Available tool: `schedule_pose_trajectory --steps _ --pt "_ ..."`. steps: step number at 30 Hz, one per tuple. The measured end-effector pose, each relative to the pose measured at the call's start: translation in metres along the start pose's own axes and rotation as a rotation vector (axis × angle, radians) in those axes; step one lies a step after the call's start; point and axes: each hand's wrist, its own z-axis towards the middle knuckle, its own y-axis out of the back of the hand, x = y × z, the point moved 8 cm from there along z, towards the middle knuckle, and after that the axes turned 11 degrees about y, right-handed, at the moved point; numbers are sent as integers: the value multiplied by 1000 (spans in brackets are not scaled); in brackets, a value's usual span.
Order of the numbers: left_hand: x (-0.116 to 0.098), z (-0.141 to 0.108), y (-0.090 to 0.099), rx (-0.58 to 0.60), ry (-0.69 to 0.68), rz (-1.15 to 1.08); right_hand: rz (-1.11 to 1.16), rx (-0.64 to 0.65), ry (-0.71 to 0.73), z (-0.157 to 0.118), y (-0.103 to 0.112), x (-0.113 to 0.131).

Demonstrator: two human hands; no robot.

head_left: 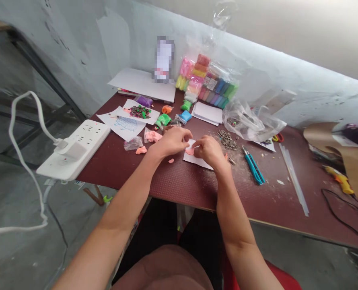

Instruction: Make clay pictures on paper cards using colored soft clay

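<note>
A small white paper card (pixel 199 161) lies near the front edge of the table, with a flattened bit of pink clay (pixel 190 151) on it. My right hand (pixel 208 148) is over the card, its fingers bent and closed at the pink clay; the fingertips are partly hidden. Just left of the card, my left hand (pixel 177 140) hovers with curved fingers, a gap showing between thumb and forefinger. Nothing shows in it. Loose pink clay (pixel 141 150) and a bag of pink clay (pixel 151 136) lie beside my left forearm.
Striped seeds (pixel 227 140) and a teal utility knife (pixel 253 166) lie right of my hands. Behind are bagged coloured clays (pixel 210 86), a paper stack (pixel 207 112) and a hedgehog drawing (pixel 123 124). A power strip (pixel 76 149) overhangs the left edge; a glue gun (pixel 338 179) lies far right.
</note>
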Motion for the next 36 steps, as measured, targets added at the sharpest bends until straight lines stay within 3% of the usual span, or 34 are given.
schedule_pose_trajectory --steps 7,14,18,21,24,26,28,31,36 --pt "-4 -2 -27 138 -15 200 -34 45 -8 -1 0 4" --pt "-4 -1 -31 143 -22 277 -76 25 -24 -2 -1 1" --pt "-10 -2 -25 134 -49 123 -42 -7 -30 -2 0 1" --pt "-5 1 -1 -35 -15 -18 -5 -143 -55 -2 7 -5" --pt "18 0 29 -349 162 171 37 -271 -57 -3 13 -8" --pt "36 0 35 -375 292 293 72 -318 -45 -3 14 -7" --pt "47 0 36 -340 337 333 113 -320 -30 -2 11 -4" --pt "52 2 39 -292 309 186 206 -297 -1 2 3 6" --pt "45 3 41 -188 227 -411 522 -368 16 5 -5 15"
